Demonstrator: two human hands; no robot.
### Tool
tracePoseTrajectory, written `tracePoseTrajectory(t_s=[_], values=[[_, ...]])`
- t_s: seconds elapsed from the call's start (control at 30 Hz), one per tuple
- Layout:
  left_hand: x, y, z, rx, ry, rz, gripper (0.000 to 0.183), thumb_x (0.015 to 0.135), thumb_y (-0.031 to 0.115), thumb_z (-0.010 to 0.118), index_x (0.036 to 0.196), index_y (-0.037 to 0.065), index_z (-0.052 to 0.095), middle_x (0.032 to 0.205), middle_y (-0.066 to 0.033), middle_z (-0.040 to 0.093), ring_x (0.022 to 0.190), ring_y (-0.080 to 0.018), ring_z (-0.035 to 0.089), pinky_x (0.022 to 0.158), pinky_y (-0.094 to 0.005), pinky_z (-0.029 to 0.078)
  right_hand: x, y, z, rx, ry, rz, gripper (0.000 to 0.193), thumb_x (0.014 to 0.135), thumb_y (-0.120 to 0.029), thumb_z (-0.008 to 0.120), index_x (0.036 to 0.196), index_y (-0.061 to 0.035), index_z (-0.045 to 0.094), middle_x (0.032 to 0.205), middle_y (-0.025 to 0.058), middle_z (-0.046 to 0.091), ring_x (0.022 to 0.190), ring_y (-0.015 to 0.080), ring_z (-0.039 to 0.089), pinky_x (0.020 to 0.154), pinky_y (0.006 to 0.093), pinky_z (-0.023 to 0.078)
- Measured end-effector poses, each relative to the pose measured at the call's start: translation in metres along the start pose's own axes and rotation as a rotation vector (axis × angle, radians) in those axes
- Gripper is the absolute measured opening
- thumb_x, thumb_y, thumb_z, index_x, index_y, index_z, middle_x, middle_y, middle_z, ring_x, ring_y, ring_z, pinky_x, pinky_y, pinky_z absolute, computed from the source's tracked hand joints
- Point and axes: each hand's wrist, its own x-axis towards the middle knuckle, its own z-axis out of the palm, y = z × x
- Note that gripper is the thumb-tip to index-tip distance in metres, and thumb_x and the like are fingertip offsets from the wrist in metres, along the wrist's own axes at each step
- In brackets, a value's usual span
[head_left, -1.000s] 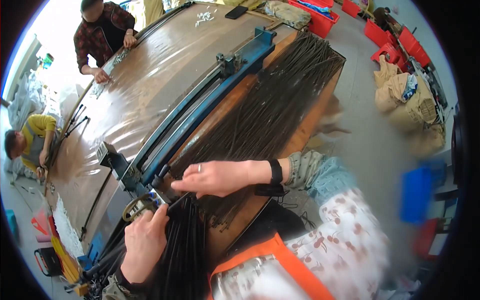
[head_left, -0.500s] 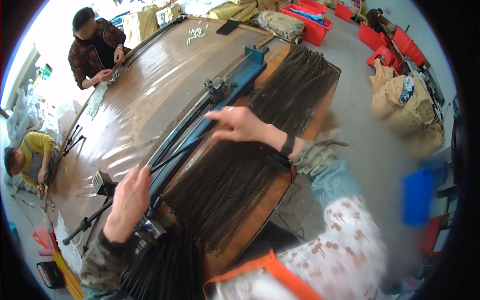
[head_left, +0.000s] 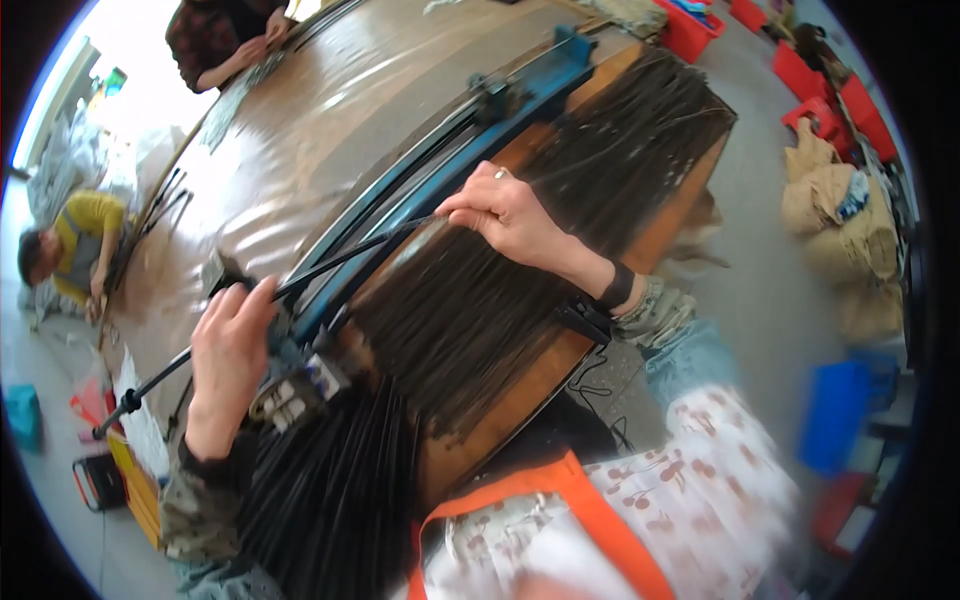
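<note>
A long black rod (head_left: 345,262) slants between my hands, with a dark knob-like fitting toward its lower left end. My left hand (head_left: 230,355) is closed around its middle stretch. At its upper right end, my right hand (head_left: 515,220) pinches the thinner tip between thumb and fingers. Beneath the rod runs a blue metal rail fixture (head_left: 450,165) with a clamp-like block (head_left: 497,98) farther along it. To the right of the fixture lies a wide layer of thin dark rods (head_left: 600,170). More black rods (head_left: 335,480) are bunched below my left wrist.
A plastic-covered table (head_left: 330,150) spreads out beyond the fixture. Two people work along its far left side, one in a yellow top (head_left: 95,225). At right, tan sacks (head_left: 850,220) and a blue bin (head_left: 835,420) stand on the floor. Red bins (head_left: 868,115) line the back right.
The rod and my left hand have shifted left and down, off the rail. My right thumb and fingers, apart before, have closed on the rod's tip. The whole view has tilted.
</note>
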Motion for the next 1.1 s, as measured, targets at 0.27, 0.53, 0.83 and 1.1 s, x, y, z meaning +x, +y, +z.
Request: tracePoseTrajectory(t_s=[0.27,0.53,0.83,1.1], values=[[-0.049,-0.016,-0.016,0.008,0.086,-0.036,0.034,0.085,0.0,0.067,0.118,0.009,0.067,0.081,-0.0101,0.055,0.078,-0.0294,0.057,0.067,-0.0422,0.048,0.008,-0.005,0.033,-0.248,0.11,-0.277,0.043,0.085,-0.019,0.077,0.127,-0.0156,0.069,0.074,-0.0001,0.062,0.076,0.0134,0.059,0.065,0.0289,0.049],[-0.113,-0.08,-0.053,0.178,0.217,-0.198,0.02,0.096,0.003,0.059,0.116,0.003,0.06,0.094,-0.0162,0.063,0.089,-0.0338,0.062,0.075,-0.0402,0.049,0.025,-0.007,0.046,-0.449,0.195,-0.306,0.024,0.092,-0.016,0.068,0.115,-0.01,0.068,0.085,0.0091,0.07,0.078,0.0242,0.068,0.063,0.0375,0.052],[-0.16,-0.091,-0.119,0.305,0.455,-0.288,0.021,0.1,0.011,0.062,0.116,-0.001,0.064,0.094,-0.0154,0.067,0.081,-0.027,0.063,0.074,-0.0333,0.049,0.122,-0.094,0.175,0.359,-0.297,-0.124,0.016,0.092,-0.019,0.071,0.102,-0.0073,0.074,0.09,0.0094,0.074,0.08,0.0204,0.07,0.072,0.0327,0.052],[-0.271,-0.095,-0.115,0.21,0.257,-0.661,0.02,0.1,0.011,0.062,0.115,-0.001,0.066,0.089,-0.0153,0.064,0.072,-0.0247,0.058,0.067,-0.0324,0.048,0.149,-0.103,0.237,0.062,-0.326,-0.475,0.014,0.088,-0.029,0.075,0.091,-0.0159,0.077,0.084,-0.0065,0.073,0.094,0.011,0.064,0.094,0.0347,0.034]])
